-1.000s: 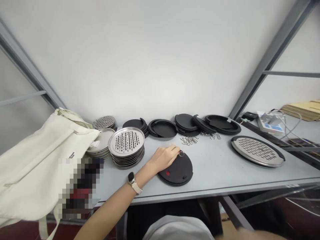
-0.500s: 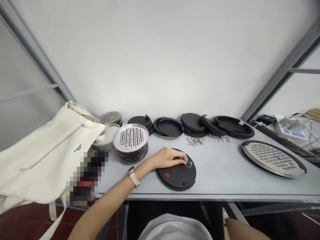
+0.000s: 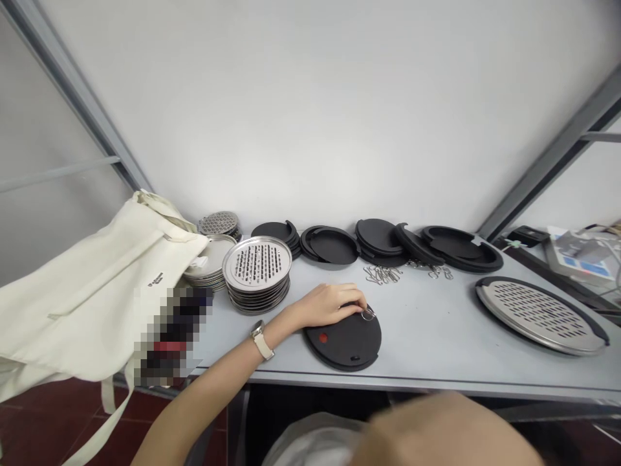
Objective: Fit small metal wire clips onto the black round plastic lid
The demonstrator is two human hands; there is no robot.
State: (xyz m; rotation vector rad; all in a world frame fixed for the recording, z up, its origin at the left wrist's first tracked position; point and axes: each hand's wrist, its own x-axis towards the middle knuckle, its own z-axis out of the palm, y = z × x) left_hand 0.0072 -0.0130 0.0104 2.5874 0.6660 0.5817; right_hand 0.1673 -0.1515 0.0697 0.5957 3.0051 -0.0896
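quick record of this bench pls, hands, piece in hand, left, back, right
left hand: fingertips at a metal ring
right hand: can't make out; blurred limb at bottom edge
piece: black disc, red spot on top
left: cream bag, stacked perforated metal discs
back: black round pieces, metal hooks
right: oval perforated plate

From my remote station I log this site as a small workshop, going by the like parts grouped by kind on a long grey desk (image 3: 427,330) against a white wall (image 3: 315,129). I count as evidence the stacked perforated metal discs (image 3: 257,265), the piles of black round trays (image 3: 334,247) and a loose heap of metal hooks (image 3: 383,275). Grey metal posts (image 3: 548,167) and a red tiled floor (image 3: 48,414) look utilitarian.
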